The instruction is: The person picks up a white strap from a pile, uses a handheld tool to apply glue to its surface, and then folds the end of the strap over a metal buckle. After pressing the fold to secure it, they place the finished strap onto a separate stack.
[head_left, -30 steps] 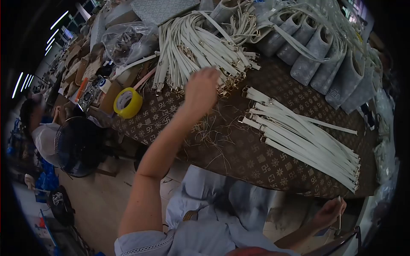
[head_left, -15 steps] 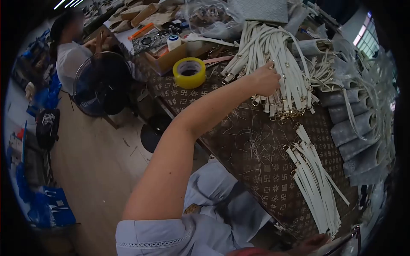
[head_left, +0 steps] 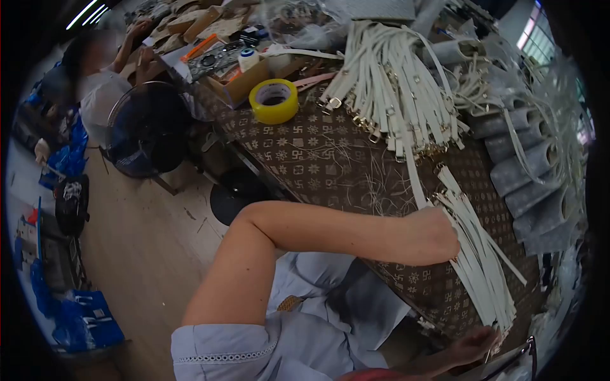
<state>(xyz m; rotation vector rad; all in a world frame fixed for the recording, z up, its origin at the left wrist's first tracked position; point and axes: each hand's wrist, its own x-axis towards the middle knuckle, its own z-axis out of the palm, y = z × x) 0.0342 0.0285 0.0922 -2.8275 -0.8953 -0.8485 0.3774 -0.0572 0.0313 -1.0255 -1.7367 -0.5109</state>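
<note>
My left hand (head_left: 431, 236) is closed around a white strap (head_left: 414, 181), which stretches from the big pile of white straps with gold buckles (head_left: 397, 76) down to my fist. Under and beside that fist lies a smaller bundle of white straps (head_left: 480, 273) on the patterned brown table cover (head_left: 305, 152). At the near end of this bundle is my right hand (head_left: 473, 346), its fingers curled by the strap ends. A small dark thing shows at those fingertips, too small to name.
A yellow tape roll (head_left: 274, 101) stands near a cardboard box (head_left: 232, 86) holding a white spool (head_left: 248, 60). Rolled grey pieces (head_left: 524, 165) in clear plastic line the right side. A black fan (head_left: 149, 127) stands left, beside a person in white (head_left: 101, 95).
My left hand has come from the big pile towards me, drawing a strap with it to the smaller bundle. My right hand shows more fully at the bundle's near end.
</note>
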